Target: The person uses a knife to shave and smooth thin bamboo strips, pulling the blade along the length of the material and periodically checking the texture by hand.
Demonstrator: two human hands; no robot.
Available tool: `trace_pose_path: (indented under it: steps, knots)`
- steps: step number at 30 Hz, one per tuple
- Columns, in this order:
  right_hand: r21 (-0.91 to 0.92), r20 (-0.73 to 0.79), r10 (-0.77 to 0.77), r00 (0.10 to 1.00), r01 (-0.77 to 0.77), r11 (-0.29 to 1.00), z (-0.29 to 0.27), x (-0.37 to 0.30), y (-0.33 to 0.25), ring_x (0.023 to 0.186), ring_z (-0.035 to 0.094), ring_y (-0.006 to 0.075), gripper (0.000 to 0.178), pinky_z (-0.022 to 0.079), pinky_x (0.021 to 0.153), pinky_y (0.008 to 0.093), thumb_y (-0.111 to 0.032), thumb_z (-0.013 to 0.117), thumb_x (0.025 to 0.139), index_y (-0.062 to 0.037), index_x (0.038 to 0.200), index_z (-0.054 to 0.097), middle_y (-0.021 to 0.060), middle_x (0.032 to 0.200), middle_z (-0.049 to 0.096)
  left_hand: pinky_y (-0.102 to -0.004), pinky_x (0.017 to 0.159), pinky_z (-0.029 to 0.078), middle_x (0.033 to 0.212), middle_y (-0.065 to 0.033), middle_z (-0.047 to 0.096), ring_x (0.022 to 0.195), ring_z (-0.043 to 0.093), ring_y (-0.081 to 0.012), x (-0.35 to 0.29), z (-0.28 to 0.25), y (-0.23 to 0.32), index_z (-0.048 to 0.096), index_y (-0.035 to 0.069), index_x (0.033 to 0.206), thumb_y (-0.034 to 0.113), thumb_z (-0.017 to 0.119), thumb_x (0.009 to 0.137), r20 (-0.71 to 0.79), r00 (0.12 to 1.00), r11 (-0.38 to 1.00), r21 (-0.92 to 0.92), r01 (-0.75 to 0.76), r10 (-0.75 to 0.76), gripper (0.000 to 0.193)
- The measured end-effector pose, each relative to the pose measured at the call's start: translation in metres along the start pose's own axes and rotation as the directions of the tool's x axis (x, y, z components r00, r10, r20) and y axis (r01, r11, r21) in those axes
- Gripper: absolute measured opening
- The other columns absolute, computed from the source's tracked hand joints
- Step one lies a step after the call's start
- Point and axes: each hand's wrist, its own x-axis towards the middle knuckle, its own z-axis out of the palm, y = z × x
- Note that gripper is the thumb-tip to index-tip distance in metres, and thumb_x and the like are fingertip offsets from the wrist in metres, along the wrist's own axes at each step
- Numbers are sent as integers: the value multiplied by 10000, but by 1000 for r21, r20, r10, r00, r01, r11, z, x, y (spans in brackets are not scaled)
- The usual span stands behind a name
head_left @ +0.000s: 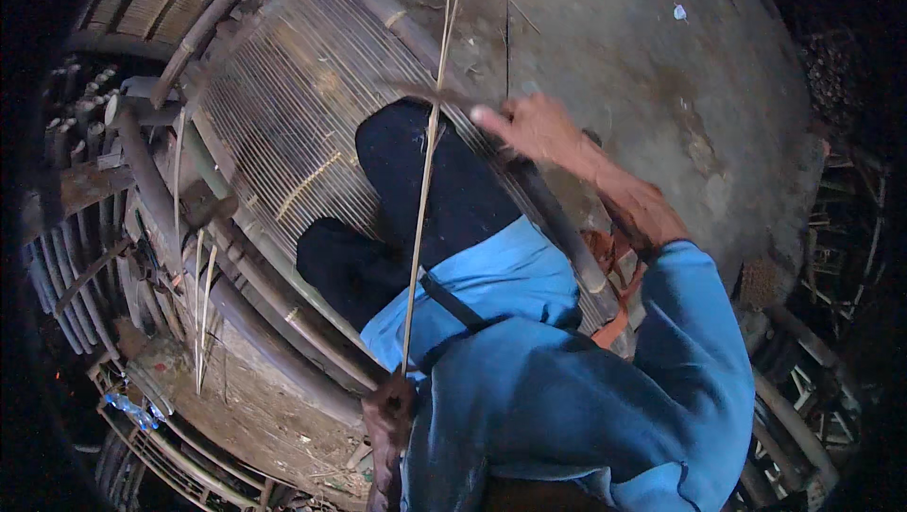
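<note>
A long, thin bamboo strip runs up from my left side, past my dark-trousered knees, and parts into two thin lengths near the top. My left hand is closed around its lower end, low by my hip. My right hand is out ahead beyond my knees, gripping what looks like a knife. Motion blurs the blade, which crosses the strip; whether it touches cannot be made out. The fingers of the left hand are partly in shadow.
I sit on a slatted bamboo bench framed with thick poles. Two pale sticks stand at the left, near stacked bamboo poles. An orange strap hangs by my right side. Concrete floor spreads out to the right.
</note>
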Motion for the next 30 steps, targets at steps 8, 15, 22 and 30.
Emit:
trace_pose_path:
  steps: [8, 15, 22, 30]
  knots:
    - [-65, 140, -161, 977, 171, 983, 3, -28, -14, 730, 686, 453, 797, 552, 700, 530, -762, 471, 889, -22, 838, 765, 259, 669, 654, -245, 604, 422, 803, 14, 660, 702, 533, -64, -18, -2, -13, 732, 9, 1120, 156, 661, 955, 15, 997, 994, -66, 81, -81, 231]
    - [-133, 163, -164, 973, 187, 973, 1, -18, -10, 766, 693, 442, 776, 553, 726, 512, -732, 488, 902, -6, 871, 759, 268, 715, 671, -242, 599, 415, 796, 19, 657, 699, 530, -62, -20, -8, -16, 736, 14, 1113, 161, 671, 947, 9, 994, 991, -83, 109, -108, 231]
    - [-221, 40, -139, 990, 144, 965, -1, -13, -13, 728, 689, 433, 820, 542, 711, 526, -754, 453, 902, 14, 864, 739, 258, 677, 659, -242, 566, 370, 746, 38, 632, 664, 499, -49, -7, -2, -19, 747, 18, 1069, 211, 694, 934, 121, 972, 902, -365, 230, -199, 242]
    - [-126, -78, -120, 990, 109, 986, 10, -26, -18, 676, 684, 415, 763, 539, 661, 525, -731, 482, 905, -14, 804, 723, 228, 577, 615, -231, 448, 293, 582, 42, 489, 473, 397, -48, 45, 17, 43, 694, 34, 1192, 248, 603, 1010, 233, 967, 799, -559, 223, -107, 295]
